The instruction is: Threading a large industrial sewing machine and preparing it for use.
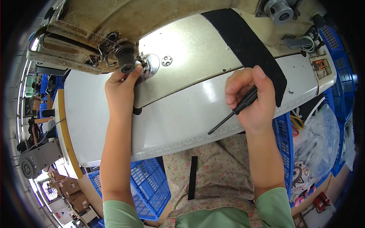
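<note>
My right hand (255,99) is closed round the black handle of a screwdriver (246,100), its thin shaft slanting down to the left over the table's front edge. At the needle area of a beige sewing machine (178,45), my left hand (122,85) has its fingers pinched beside the presser foot and the round metal needle plate (153,64). What the left fingertips hold, if anything, is hidden. A dark cylindrical tension knob (126,60) stands just above them. Across the machine bed lies a wide black strip (247,41).
The white tabletop (171,125) has a ruler scale along its front edge. Blue plastic baskets (150,186) stand below it. Clear plastic bags (317,133) and orange-handled scissors (295,123) are at the right. A coiled pale cord (307,44) lies at the machine's right end.
</note>
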The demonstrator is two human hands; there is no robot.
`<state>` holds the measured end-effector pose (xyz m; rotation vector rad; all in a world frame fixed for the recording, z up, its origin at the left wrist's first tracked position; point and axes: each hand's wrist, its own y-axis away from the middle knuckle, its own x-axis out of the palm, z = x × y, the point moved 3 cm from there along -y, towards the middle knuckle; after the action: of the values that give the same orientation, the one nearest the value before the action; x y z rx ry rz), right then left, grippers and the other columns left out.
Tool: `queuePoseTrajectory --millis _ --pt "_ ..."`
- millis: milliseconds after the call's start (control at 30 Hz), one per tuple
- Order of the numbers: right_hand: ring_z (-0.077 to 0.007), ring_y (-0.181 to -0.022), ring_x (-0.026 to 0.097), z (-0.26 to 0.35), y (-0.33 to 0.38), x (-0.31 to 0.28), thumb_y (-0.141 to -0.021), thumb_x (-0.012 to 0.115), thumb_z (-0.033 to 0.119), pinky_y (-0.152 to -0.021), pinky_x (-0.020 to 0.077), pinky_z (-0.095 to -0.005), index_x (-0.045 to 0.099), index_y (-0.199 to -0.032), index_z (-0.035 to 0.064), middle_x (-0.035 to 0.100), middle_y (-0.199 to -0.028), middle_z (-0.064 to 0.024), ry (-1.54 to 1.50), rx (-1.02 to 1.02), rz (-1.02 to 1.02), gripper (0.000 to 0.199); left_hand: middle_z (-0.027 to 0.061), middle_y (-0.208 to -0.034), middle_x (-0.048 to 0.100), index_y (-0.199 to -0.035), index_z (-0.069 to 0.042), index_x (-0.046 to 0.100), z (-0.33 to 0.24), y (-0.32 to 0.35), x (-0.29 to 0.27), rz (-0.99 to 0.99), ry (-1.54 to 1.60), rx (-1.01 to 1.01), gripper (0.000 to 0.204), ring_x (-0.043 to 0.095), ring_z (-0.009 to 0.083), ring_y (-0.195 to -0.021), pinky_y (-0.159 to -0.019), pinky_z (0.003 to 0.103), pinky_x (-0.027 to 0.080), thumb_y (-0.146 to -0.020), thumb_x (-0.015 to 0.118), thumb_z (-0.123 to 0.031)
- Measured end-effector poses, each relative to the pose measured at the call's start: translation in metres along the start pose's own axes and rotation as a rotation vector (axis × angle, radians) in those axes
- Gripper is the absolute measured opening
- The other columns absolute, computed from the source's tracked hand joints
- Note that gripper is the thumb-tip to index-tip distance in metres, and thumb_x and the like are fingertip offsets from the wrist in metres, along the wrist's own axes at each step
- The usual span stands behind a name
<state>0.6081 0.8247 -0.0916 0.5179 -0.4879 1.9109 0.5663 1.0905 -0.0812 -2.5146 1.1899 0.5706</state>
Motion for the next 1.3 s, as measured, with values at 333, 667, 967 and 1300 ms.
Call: queuePoseTrajectory --millis 333,667,967,1300 --pt "-0.0131 -0.05 0.051 -0.0006 0.0001 -0.0006 -0.091 0.038 0.036 -0.047 0.0402 -0.0224 0.06 -0.066 -0.0019 0.057 -0.059 -0.0109 -0.01 -0.011 0.013 0.05 -0.004 -0.065 0.053 -0.081 0.0 0.067 0.0053 -0.0024 0.0006 -0.032 -0.051 0.051 0.022 0.041 0.0049 -0.062 -0.057 0.02 0.034 -0.077 0.073 -0.021" --pt "-0.0129 -0.051 0.052 -0.0012 0.0006 0.0 -0.091 0.039 0.035 -0.047 0.0407 -0.0222 0.059 -0.065 -0.0019 0.058 -0.061 -0.0111 -0.037 -0.012 0.0 0.05 -0.0053 -0.061 0.049 -0.081 -0.002 0.066 0.0057 -0.0027 0.0005 -0.048 -0.118 0.097 0.023 0.039 0.0047 -0.058 -0.053 0.021 0.032 -0.078 0.072 -0.023" --pt "-0.0139 -0.047 0.045 0.0002 0.0016 0.0042 -0.095 0.03 0.038 -0.044 0.0356 -0.0232 0.055 -0.064 0.001 0.051 -0.056 -0.0102 0.05 -0.027 -0.041 0.054 -0.0051 -0.06 0.048 -0.081 -0.002 0.065 0.0058 -0.003 0.0013 -0.041 -0.135 0.112 0.022 0.037 0.0039 -0.056 -0.051 0.021 0.031 -0.078 0.071 -0.023" --pt "-0.0137 -0.047 0.044 0.0008 0.0012 0.0033 -0.096 0.03 0.038 -0.043 0.0353 -0.0234 0.055 -0.064 0.0008 0.05 -0.056 -0.0103 0.082 -0.053 -0.007 0.055 -0.0048 -0.06 0.047 -0.079 -0.001 0.065 0.0069 -0.0048 0.0018 -0.048 -0.165 0.165 0.023 0.037 0.0044 -0.055 -0.05 0.021 0.031 -0.078 0.07 -0.023"
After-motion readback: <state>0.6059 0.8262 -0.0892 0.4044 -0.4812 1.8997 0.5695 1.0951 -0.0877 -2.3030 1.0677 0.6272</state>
